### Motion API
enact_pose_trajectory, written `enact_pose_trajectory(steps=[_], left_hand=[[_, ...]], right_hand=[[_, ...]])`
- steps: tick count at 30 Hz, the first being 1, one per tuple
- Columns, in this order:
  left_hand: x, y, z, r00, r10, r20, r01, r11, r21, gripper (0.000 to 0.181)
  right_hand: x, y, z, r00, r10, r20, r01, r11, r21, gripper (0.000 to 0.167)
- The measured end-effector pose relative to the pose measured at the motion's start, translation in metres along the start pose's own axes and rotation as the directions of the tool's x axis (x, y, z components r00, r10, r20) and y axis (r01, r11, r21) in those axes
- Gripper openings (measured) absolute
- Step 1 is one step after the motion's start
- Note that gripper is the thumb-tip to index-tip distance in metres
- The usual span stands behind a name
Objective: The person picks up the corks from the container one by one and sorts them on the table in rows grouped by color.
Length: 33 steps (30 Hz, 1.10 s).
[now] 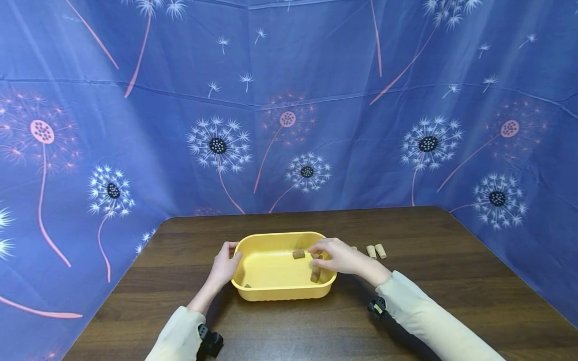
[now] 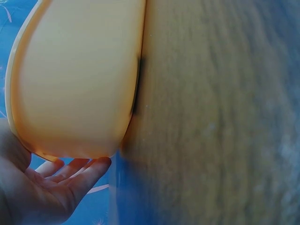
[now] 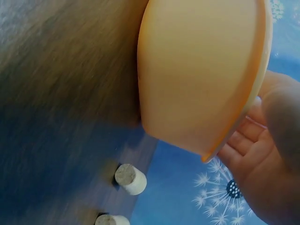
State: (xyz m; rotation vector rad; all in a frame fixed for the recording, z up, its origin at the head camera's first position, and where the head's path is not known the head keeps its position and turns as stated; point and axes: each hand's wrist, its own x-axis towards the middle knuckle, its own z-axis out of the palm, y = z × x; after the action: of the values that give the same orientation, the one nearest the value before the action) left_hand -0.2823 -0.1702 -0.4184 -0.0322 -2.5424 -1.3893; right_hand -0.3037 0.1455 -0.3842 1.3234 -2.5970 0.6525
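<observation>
The head view alone looks into the yellow tub [image 1: 275,295], which sits at the centre of the frame: one cork [image 1: 298,253] lies right of its middle, another [image 1: 315,274] below the right hand [image 1: 341,256], and a sliver of a third [image 1: 247,286] shows at the tub's lower left. The wrist views show only the tub's outer ends; the right one adds the flat, speckled end of a loose cork [image 3: 130,179] at lower left.

The left hand [image 1: 223,265] grips the tub's left end, thumb at the rim and fingers against the outside wall. The right hand reaches over the right end, thumb and fingers parted about a cork [image 1: 318,255]; whether they pinch it I cannot tell.

The tub is smooth, with rounded corners. Pale, stubby corks [image 1: 376,251] stand out right of the right hand on the dark, grained wooden table [image 1: 289,326]. Behind hangs a creased blue cloth [image 1: 352,125] with a dandelion print.
</observation>
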Motion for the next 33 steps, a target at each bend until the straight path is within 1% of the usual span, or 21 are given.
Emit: enact_pose_trajectory(steps=[3,6,14,22,28,33], left_hand=[[0.000,0.001,0.000,1.000,0.001,0.002,-0.001,1.000,-0.001,0.030],[0.000,0.000,0.000,1.000,0.001,-0.001,-0.001,1.000,-0.003,0.030],[0.001,-0.001,0.000,1.000,-0.003,-0.003,0.003,1.000,0.000,0.030],[0.001,-0.002,0.001,1.000,-0.002,0.000,0.002,1.000,-0.001,0.030],[0.001,-0.002,0.001,1.000,-0.007,0.006,0.007,1.000,0.002,0.030],[0.002,-0.003,0.001,1.000,-0.008,-0.002,0.008,1.000,-0.006,0.030]], right_hand=[[0.000,-0.003,0.002,0.999,0.006,0.036,-0.005,1.000,-0.027,0.030],[0.000,-0.006,0.003,0.998,0.009,0.057,-0.006,0.998,-0.063,0.028],[0.000,-0.013,0.006,0.995,0.071,0.072,-0.061,0.989,-0.134,0.026],[0.001,-0.017,0.007,0.988,0.123,0.093,-0.103,0.976,-0.190,0.028],[0.002,-0.023,0.009,0.989,0.114,0.098,-0.090,0.971,-0.223,0.025],[0.004,-0.024,0.009,0.989,0.105,0.100,-0.080,0.972,-0.221,0.023]])
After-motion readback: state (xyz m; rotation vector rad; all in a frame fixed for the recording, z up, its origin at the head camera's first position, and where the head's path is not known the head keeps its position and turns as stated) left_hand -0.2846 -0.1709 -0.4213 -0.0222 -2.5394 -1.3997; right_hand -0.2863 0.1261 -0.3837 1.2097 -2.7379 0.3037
